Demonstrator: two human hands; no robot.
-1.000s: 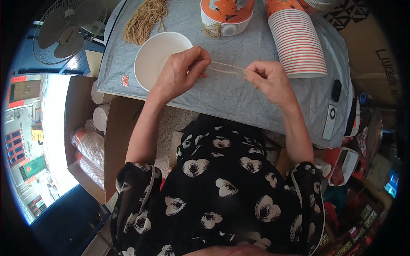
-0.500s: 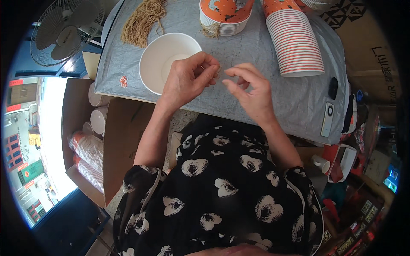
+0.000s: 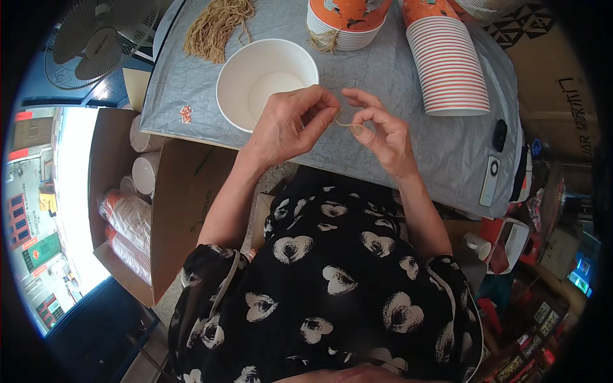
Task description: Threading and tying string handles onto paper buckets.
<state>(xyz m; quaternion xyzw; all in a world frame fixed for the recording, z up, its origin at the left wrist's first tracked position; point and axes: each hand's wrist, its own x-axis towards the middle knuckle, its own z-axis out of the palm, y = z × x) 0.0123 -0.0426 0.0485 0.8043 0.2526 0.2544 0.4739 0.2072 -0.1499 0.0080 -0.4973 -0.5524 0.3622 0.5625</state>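
Note:
A short tan string (image 3: pixel 345 124) stretches in a small curve between my two hands, above the grey-covered table. My left hand (image 3: pixel 288 126) pinches one end between thumb and fingertips. It hangs over the near right rim of a white paper tub (image 3: pixel 231 86), whose open mouth faces up. My right hand (image 3: pixel 388 139) has thumb and forefinger closed on the string's other end, its remaining fingers curled loosely. Beyond the tub lies a bundle of tan strings (image 3: pixel 214 33). A small heap of red and white bits (image 3: pixel 186 114) sits left of the tub.
Orange-patterned tubs (image 3: pixel 348 27) and a long stack of striped paper tubs (image 3: pixel 448 67) lie at the far side. A black object (image 3: pixel 499 134) and a pale slim device (image 3: pixel 490 181) are near the right edge. Left stands a carton (image 3: pixel 175 210) holding wrapped stacks; a fan (image 3: pixel 99 45) stands behind.
My right hand has turned and closed its thumb and forefinger, and the string now shows between both hands. The table's things appear shifted slightly in view.

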